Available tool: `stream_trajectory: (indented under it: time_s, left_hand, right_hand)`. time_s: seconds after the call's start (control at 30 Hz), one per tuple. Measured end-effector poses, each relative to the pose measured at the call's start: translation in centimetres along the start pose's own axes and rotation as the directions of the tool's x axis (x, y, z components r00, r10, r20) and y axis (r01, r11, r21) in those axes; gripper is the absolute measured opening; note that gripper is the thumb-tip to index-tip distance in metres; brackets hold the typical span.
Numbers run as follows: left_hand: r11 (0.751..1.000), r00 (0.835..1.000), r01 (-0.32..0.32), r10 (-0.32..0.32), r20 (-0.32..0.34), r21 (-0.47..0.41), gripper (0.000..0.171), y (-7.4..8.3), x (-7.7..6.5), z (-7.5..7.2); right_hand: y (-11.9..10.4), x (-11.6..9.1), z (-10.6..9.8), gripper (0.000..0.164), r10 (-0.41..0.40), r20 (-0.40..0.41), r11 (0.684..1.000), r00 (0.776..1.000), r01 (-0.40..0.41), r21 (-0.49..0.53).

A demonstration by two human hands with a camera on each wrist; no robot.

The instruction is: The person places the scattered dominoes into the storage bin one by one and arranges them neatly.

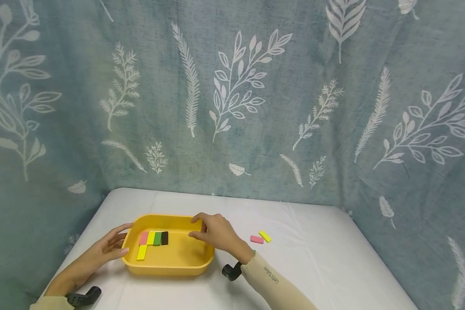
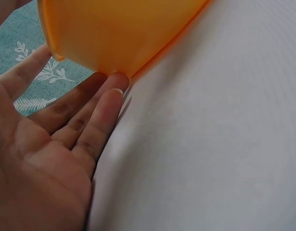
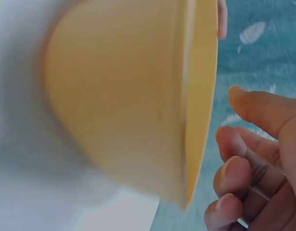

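Observation:
A yellow plastic tray [image 1: 180, 254] rests on the white-covered table. In its left part, a pink block [image 1: 144, 238], a yellow block [image 1: 150, 238], a green block [image 1: 157, 239] and a black block [image 1: 164, 238] lie side by side. Another yellow block [image 1: 141, 252] lies just below that row. My left hand [image 1: 97, 253] touches the tray's left side, its relaxed fingers against the outer wall in the left wrist view. Over the tray's right end hovers my right hand [image 1: 218, 230], thumb and fingertips apart, with nothing between them in the right wrist view.
Right of the tray, a loose pink block [image 1: 257, 239] and a yellow block [image 1: 265, 236] lie on the tablecloth [image 1: 294, 267]. A green piece [image 1: 254, 251] shows partly behind my right wrist. Patterned curtain [image 1: 201, 107] surrounds the table's back and sides.

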State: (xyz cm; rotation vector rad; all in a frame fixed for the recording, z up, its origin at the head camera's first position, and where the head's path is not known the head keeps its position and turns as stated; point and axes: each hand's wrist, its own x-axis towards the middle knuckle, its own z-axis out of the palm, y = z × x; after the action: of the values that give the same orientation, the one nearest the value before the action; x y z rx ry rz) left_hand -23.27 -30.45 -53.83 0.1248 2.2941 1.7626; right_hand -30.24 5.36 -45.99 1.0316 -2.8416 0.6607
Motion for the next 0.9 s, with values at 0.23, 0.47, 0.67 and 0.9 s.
stream_trajectory:
  time_s: [0.23, 0.47, 0.67, 0.9]
  left_hand:
    - [1.000, 1.000, 0.021, -0.021, -0.002, 0.006, 0.086, 0.1, 0.0, 0.2]
    - [1.000, 1.000, 0.021, -0.021, 0.000, -0.005, 0.086, 0.0, -0.1, 0.2]
    - [1.000, 1.000, 0.004, -0.004, 0.000, -0.008, 0.086, 0.3, -0.2, 0.3]
    - [1.000, 1.000, -0.001, 0.001, 0.003, -0.008, 0.086, 0.3, -0.3, 0.3]
  right_hand:
    - [4.3, -3.1, -2.1, 0.036, 0.055, -0.086, 0.998, 0.995, -0.052, 0.034]
    - [8.6, -6.4, -3.3, 0.034, 0.128, -0.137, 0.992, 0.982, -0.126, 0.023]
    - [11.5, -8.7, -4.1, 0.035, 0.185, -0.158, 0.983, 0.970, -0.180, 0.045]
    - [14.4, -10.3, -4.4, 0.034, 0.225, -0.206, 0.974, 0.952, -0.218, 0.057]
